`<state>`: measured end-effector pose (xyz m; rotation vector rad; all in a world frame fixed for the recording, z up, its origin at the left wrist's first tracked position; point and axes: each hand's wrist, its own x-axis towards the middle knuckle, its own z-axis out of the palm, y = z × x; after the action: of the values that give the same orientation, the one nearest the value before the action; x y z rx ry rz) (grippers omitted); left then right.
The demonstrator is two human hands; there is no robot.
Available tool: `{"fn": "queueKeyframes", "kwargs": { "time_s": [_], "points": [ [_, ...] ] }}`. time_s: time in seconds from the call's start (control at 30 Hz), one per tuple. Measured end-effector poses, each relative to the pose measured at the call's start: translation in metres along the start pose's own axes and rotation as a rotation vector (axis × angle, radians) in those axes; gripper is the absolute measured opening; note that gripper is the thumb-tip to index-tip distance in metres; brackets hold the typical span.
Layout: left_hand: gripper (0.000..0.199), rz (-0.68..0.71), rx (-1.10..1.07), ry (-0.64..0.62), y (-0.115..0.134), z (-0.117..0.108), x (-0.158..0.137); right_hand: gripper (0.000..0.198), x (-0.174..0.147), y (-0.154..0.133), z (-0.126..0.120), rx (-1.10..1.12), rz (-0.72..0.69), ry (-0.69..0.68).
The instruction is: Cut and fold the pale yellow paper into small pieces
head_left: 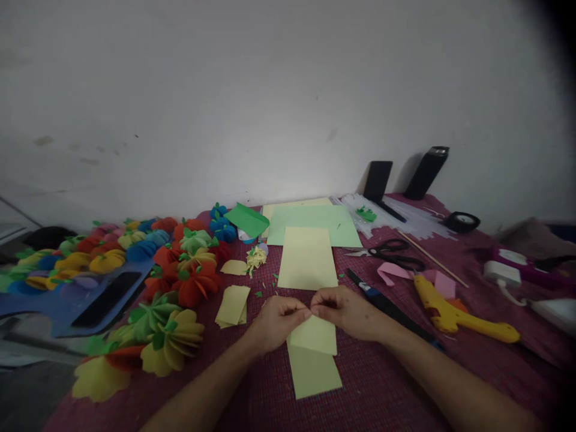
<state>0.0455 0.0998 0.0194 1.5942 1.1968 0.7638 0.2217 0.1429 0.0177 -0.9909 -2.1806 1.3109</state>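
Note:
Both my hands meet over a small sheet of pale yellow paper at the front middle of the table. My left hand pinches its top edge between thumb and fingertips. Close beside it, my right hand pinches the same edge. Under this sheet lies another yellow paper piece, partly covered. Just beyond my fingers is a larger yellow sheet. A small stack of cut yellow papers sits left of my left hand. To the right of my right hand lies a dark blue utility knife.
Several colourful paper pumpkins crowd the left side, near a dark phone. At right are scissors, a yellow glue gun, a wooden stick and a tape roll. Light green paper lies by the wall.

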Motion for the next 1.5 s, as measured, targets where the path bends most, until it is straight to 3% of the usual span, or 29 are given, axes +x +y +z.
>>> {"fn": "queueKeyframes", "kwargs": {
  "time_s": [0.23, 0.37, 0.57, 0.7, 0.8, 0.9, 1.1, 1.23, 1.37, 1.5],
  "points": [
    [0.029, -0.039, -0.072, -0.008, 0.003, -0.013, 0.001, 0.019, -0.005, -0.004, -0.021, -0.045, -0.022, -0.075],
    [0.028, -0.089, -0.211, 0.160, 0.005, -0.021, 0.003, 0.021, -0.004, -0.001, -0.028, -0.098, -0.049, 0.058],
    [0.035, -0.103, -0.379, 0.182, 0.006, 0.003, -0.003, 0.022, 0.005, 0.003, -0.008, -0.032, -0.055, 0.258],
    [0.030, -0.115, -0.508, 0.319, -0.001, 0.016, -0.004, 0.021, 0.006, 0.003, 0.009, 0.135, -0.046, 0.227],
    [0.025, -0.101, -0.503, 0.414, -0.002, 0.008, -0.007, 0.019, 0.005, 0.002, 0.014, 0.216, -0.048, 0.178],
    [0.022, -0.074, -0.322, 0.500, 0.004, -0.021, -0.015, 0.024, 0.003, 0.001, 0.012, 0.219, -0.052, 0.148],
    [0.023, -0.138, 0.451, 0.600, 0.000, -0.084, -0.033, 0.022, 0.002, 0.002, 0.009, 0.224, -0.098, 0.101],
    [0.034, -0.189, 0.955, 0.527, -0.026, -0.089, -0.034, 0.018, 0.004, 0.006, 0.012, 0.204, -0.084, 0.097],
    [0.041, -0.200, 1.040, 0.526, -0.046, -0.084, -0.031, 0.018, 0.006, 0.009, 0.013, 0.170, -0.075, 0.089],
    [0.045, -0.191, 1.155, 0.537, -0.048, -0.081, -0.031, 0.017, 0.007, 0.012, 0.013, 0.162, -0.062, 0.074]
  ]
}}
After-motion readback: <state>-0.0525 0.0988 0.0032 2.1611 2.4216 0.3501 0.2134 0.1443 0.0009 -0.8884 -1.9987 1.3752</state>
